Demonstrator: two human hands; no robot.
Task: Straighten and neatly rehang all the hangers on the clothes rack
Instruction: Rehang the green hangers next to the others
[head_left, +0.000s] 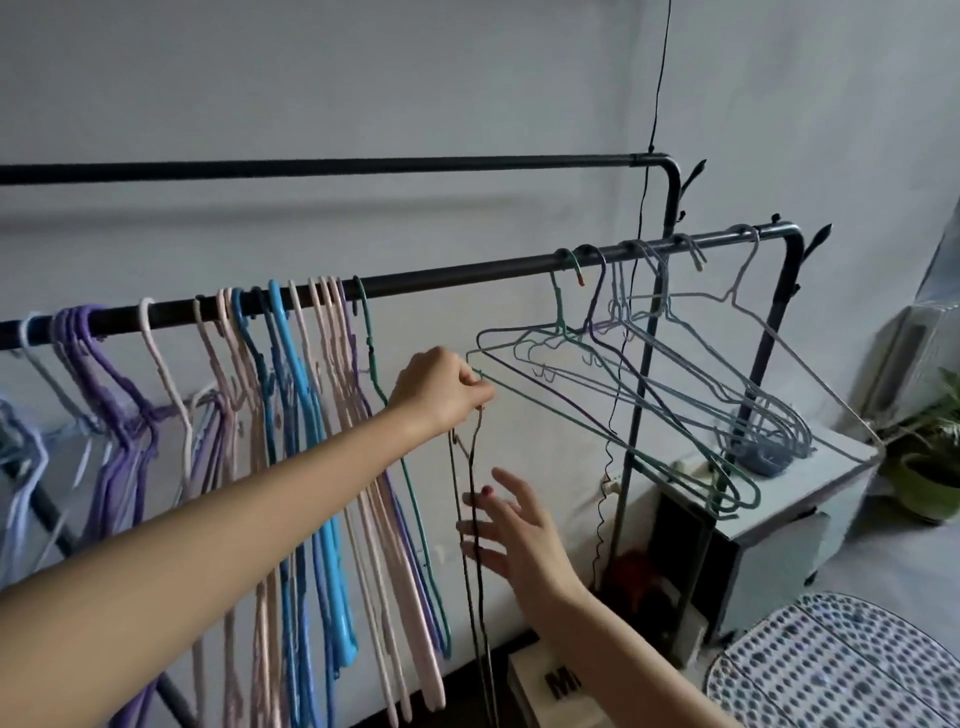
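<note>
A thin dark wire hanger is pinched at its top by the left hand, below the black metal rack rail. The right hand is held spread beside it. Roughly seven wire hangers are hung askew at the rail's right; the pastel bunch at its left cannot be counted.

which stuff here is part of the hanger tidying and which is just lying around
Job: front rail; neat hangers; skewed wire hangers; dark hanger pinched by left hand; right hand open beside it.

Lying about: back rail; cabinet; potted plant; spotted mat.
</note>
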